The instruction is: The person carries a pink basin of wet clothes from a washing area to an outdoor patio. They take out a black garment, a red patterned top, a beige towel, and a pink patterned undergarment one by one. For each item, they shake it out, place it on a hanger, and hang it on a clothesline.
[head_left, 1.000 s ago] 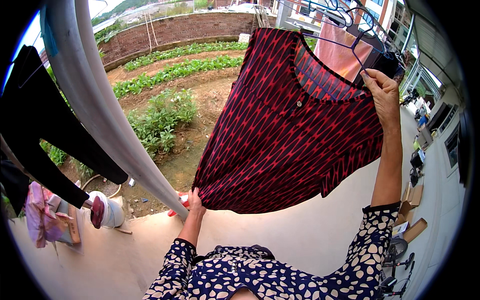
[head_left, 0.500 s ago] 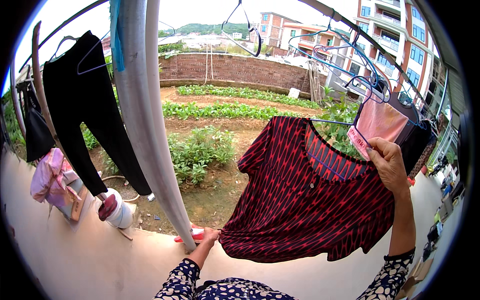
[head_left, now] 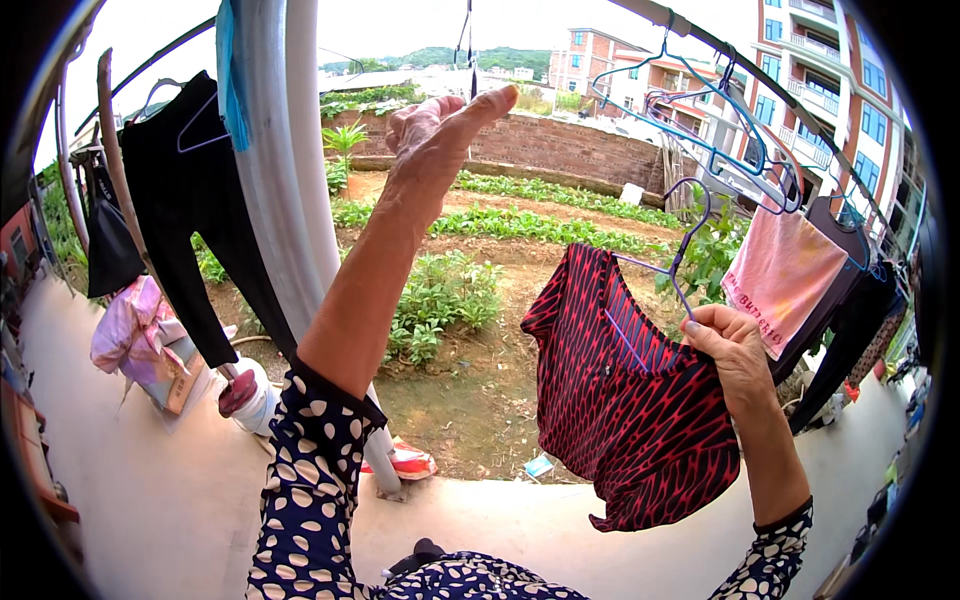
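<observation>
My right hand pinches the shoulder of a purple clothes hanger, where it meets the shirt's neckline. On that hanger is a short-sleeved shirt with a red and black wavy pattern; it hangs tilted, its hem bunched at the bottom. My left hand is raised high in front of the brick wall, away from the shirt. Its thumb is stretched out, the other fingers are partly bent and partly hidden, and nothing shows in it. Just above and behind it hangs a dark hanger, seen edge-on.
Empty blue hangers and a pink towel hang from a rail at right. Left of a metal post, black trousers hang. A white bucket stands on the floor. Planted beds lie beyond the paving.
My left hand has let go of the shirt's hem and risen to head height. The shirt has swung narrower and hangs from the hanger in my right hand, which has shifted slightly left and down.
</observation>
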A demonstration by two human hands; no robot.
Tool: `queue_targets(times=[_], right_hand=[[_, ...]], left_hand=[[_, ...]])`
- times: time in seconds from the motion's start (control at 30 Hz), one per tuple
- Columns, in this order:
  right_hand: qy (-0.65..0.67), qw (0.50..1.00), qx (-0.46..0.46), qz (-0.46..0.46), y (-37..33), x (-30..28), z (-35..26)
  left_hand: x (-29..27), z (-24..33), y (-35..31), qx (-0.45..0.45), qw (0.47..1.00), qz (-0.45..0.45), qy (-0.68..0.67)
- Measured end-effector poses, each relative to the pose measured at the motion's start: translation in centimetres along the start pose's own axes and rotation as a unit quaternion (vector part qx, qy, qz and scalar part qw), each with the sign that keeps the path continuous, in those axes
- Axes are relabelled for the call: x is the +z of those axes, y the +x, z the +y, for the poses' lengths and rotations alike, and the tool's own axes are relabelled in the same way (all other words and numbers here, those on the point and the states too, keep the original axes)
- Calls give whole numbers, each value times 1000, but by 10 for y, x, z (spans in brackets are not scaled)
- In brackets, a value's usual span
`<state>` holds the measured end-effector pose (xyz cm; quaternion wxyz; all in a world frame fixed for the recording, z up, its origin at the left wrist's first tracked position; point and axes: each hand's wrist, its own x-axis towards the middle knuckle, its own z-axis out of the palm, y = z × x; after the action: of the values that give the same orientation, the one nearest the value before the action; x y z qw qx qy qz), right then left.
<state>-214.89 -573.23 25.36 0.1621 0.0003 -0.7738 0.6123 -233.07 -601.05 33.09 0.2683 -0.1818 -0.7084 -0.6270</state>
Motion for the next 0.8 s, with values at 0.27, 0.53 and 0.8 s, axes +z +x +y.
queue_targets(times=[0.27,0.53,0.8], right_hand=[[0,995,-92,39,21,12,-1],[9,980,-174,97,35,-6,37],[37,978,-176,103,37,-1,60]], left_hand=[[32,-1,6,106,977,-15,-182],[59,-8,-59,193,955,-1,-227],[117,-9,-32,247,946,-110,-180]])
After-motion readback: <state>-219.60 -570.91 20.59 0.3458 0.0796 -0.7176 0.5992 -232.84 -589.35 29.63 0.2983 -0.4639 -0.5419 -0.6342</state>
